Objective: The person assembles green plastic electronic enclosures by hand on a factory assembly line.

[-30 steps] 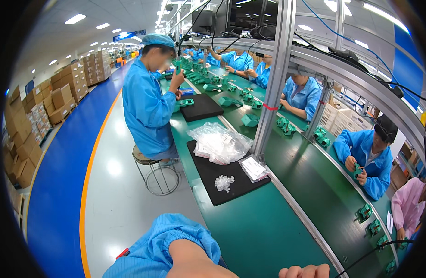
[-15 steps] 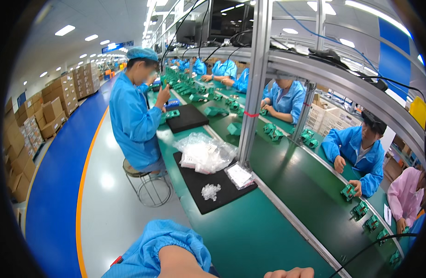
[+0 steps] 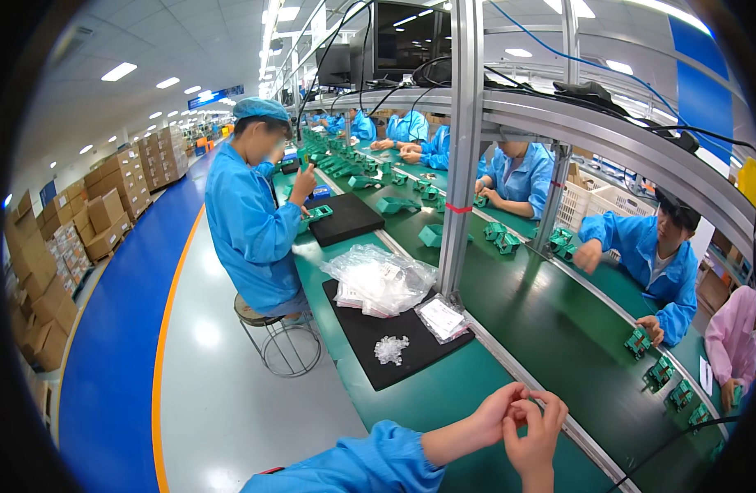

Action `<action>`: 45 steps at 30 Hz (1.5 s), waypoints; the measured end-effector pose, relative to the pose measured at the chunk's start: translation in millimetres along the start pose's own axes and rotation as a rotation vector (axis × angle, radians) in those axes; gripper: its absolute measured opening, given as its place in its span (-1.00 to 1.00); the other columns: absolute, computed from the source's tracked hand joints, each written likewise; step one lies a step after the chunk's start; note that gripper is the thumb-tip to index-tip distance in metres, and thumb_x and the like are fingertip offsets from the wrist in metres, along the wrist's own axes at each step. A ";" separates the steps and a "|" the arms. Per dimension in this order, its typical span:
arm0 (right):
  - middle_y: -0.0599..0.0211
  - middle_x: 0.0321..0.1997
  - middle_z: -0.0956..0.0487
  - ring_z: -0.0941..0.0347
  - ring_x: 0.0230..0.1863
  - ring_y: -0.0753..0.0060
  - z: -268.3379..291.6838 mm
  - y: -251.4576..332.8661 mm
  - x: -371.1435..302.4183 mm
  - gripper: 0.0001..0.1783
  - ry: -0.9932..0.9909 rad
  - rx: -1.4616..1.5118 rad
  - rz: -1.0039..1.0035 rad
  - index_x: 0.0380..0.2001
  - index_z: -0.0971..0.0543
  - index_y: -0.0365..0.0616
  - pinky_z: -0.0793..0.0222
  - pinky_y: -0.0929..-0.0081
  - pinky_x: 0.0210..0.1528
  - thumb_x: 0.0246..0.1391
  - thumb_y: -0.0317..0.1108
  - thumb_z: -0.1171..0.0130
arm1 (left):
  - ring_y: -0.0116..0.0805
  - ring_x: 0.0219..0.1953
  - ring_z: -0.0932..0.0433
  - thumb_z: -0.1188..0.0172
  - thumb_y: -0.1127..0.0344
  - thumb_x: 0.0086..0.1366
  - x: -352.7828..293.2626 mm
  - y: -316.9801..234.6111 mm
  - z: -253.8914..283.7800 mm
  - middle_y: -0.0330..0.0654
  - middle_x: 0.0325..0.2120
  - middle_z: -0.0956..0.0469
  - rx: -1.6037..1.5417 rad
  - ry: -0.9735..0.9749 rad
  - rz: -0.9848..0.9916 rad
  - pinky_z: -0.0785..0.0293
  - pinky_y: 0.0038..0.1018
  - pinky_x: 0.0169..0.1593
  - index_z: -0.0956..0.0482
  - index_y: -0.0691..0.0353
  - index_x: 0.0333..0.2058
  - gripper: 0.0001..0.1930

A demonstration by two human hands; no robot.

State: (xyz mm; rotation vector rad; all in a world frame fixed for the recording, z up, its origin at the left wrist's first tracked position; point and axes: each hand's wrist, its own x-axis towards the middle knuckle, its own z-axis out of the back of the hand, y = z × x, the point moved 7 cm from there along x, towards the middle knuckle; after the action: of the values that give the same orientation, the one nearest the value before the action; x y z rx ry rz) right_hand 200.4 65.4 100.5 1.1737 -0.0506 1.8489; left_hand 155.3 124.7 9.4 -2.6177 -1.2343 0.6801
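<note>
Above the near green bench, my left hand (image 3: 491, 412) reaches in from a blue sleeve with its fingers curled. My right hand (image 3: 532, 442) meets it at the fingertips, thumb and fingers bent in a pinch. Anything between the fingers is too small or hidden to name. Left of and beyond my hands lies a black foam mat (image 3: 383, 377) with a pile of small clear plastic pieces (image 3: 391, 350) on it. Clear plastic bags (image 3: 382, 275) with white contents and a flat bag with a white label (image 3: 442, 319) rest there too.
A metal post (image 3: 460, 164) rises beside the mat. Beyond the rail runs a green conveyor (image 3: 550, 345); green housings (image 3: 659, 372) line its far side. A co-worker (image 3: 250, 218) sits ahead at left, another (image 3: 653, 259) across. A black cable (image 3: 682, 429) hangs at lower right.
Both my hands have risen into view and come together at the fingertips; before, only a forearm and some knuckles showed. The co-worker across has shifted an arm. The view has moved slightly.
</note>
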 end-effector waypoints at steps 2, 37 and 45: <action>0.19 -0.23 -0.30 -0.18 -0.18 0.11 -23.0 -36.3 -11.7 -0.78 0.093 -0.047 -0.117 -0.50 -0.43 -0.10 -0.11 0.25 -0.14 -0.35 -0.39 -0.16 | -0.56 -0.67 -0.25 0.20 0.20 0.21 33.6 9.5 26.6 -0.37 -0.74 -0.27 -0.015 0.040 0.002 -0.22 -0.60 -0.55 -0.29 0.14 -0.59 -0.76; 0.28 -0.40 -0.37 -0.29 -0.32 0.32 -22.2 -99.8 -41.5 -0.90 -0.070 0.244 -0.423 -0.55 -0.45 -0.20 -0.21 0.46 -0.27 -0.22 -0.43 -0.12 | -0.52 -0.22 -0.35 -0.01 0.29 0.17 31.2 32.9 36.9 -0.30 -0.33 -0.40 0.214 0.221 0.042 -0.24 -0.58 -0.06 -0.41 0.23 -0.32 -0.84; 0.30 -0.46 -0.35 -0.28 -0.41 0.44 -19.9 -98.2 -42.9 -0.96 -0.093 0.192 -0.350 -0.57 -0.38 -0.24 -0.18 0.62 -0.40 -0.14 -0.51 -0.02 | -0.52 -0.27 -0.36 -0.04 0.33 0.14 30.8 27.0 39.1 -0.32 -0.42 -0.42 0.304 0.124 -0.009 -0.26 -0.58 -0.09 -0.43 0.22 -0.42 -0.90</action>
State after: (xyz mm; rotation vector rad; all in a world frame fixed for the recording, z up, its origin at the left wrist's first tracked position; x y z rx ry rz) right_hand 261.4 103.0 18.4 1.3073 0.2698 1.5152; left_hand 172.5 129.2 -44.4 -2.3641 -1.0178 0.6362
